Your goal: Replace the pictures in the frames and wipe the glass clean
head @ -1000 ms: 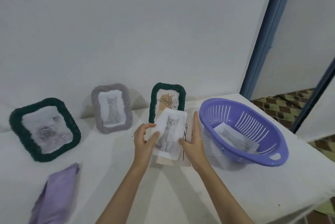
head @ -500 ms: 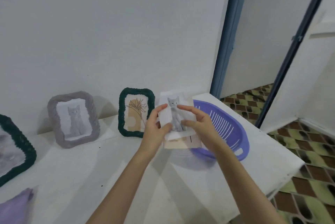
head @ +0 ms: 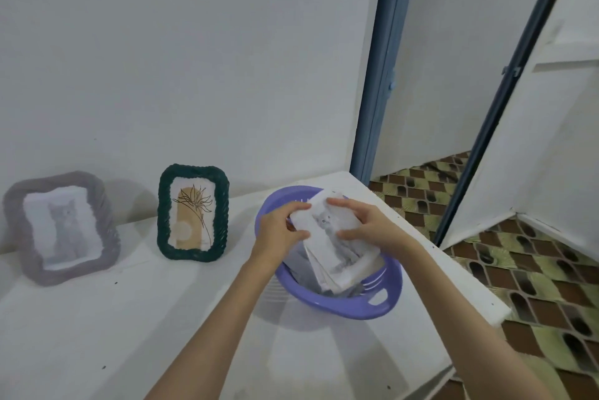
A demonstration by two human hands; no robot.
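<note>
Fingers of both hands grip a small stack of pictures, the top one a grey kitten print, and hold it low over the purple basket. The left hand pinches the stack's upper left edge with thumb and curled fingers; the right hand clamps the right side, fingers over the top corner and thumb pressed on the face. The lower end of the stack dips inside the basket, where more loose sheets lie; whether it touches them I cannot tell.

On the worktop two frames stand against the wall. The grey frame shows a kitten picture, so it looks as if it has its new print. The green frame, just left of the basket, shows a line drawing of a leaf over a tan shape; whether that is an old picture waiting to be swapped or a finished one, I can't judge. No cloth is in sight from this angle and neither hand is wiping, so the glass cleaning seems not yet in hand for these frames.

Compared with half a second ago, the stack has travelled right and down: then it was held upright in front of the basket's near-left rim, between it and the green frame; now it lies tilted within the basket's rim. The view has swung right as well, dropping the large dark green frame and the purple cloth out of sight.
</note>
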